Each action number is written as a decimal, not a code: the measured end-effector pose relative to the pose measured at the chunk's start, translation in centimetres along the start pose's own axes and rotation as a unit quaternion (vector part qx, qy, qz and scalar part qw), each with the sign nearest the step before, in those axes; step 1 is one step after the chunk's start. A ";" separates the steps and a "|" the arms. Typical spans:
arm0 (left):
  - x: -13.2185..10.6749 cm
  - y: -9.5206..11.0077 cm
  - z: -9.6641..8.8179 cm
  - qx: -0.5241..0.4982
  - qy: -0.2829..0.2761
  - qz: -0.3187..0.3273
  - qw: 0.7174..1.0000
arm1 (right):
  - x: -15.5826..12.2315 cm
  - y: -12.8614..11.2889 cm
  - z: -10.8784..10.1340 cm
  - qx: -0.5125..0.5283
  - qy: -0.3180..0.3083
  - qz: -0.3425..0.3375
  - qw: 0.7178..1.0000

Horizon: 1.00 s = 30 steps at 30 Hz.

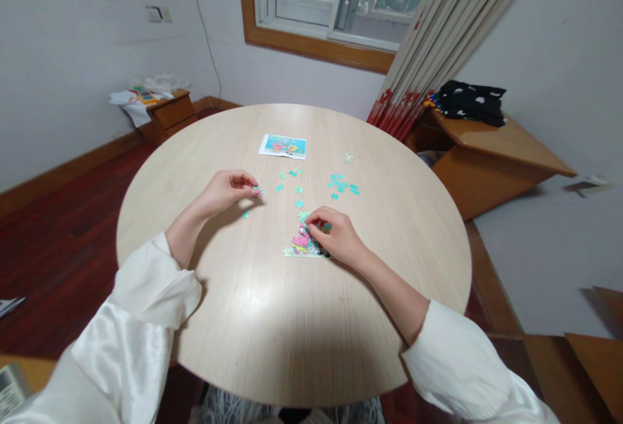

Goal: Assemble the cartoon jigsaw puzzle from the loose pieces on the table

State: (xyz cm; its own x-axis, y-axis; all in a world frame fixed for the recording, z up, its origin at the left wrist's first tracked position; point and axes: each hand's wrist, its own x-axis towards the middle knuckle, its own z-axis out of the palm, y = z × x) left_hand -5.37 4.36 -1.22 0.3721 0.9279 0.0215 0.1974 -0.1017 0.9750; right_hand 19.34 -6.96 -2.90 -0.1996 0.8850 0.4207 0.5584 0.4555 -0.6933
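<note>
My left hand (228,189) hovers low over the round wooden table (272,320), its fingers pinched on a small puzzle piece (257,191). Nearer the table's middle, my right hand (337,234) rests on the partly joined jigsaw (302,242), fingers curled and pressing a piece at its upper edge. Several loose teal pieces (343,185) lie scattered beyond both hands. A small reference picture (283,146) lies flat at the far side of the table.
A wooden desk (491,151) with folded dark clothing (471,103) stands at the right. A low cabinet (168,112) piled with papers is in the left corner. Striped curtains (438,41) hang by the window.
</note>
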 end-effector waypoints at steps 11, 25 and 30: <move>0.0 0.0 0.3 -0.040 0.003 -0.015 0.999 | -0.1 0.1 0.1 0.001 -0.002 0.000 1.000; 0.2 -0.4 0.5 -0.083 -0.006 -0.039 0.996 | -0.1 0.0 0.1 0.000 -0.006 0.006 1.000; 0.1 -0.2 0.5 -0.081 -0.007 -0.037 0.996 | -0.1 0.0 0.0 0.002 -0.006 0.009 1.000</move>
State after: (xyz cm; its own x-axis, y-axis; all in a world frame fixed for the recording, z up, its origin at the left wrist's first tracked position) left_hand -4.91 4.30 -1.54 0.3755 0.9253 -0.0536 0.0758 0.0270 0.9968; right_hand 19.30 -7.04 -2.94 -0.2005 0.8938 0.4012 0.5585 0.4407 -0.7028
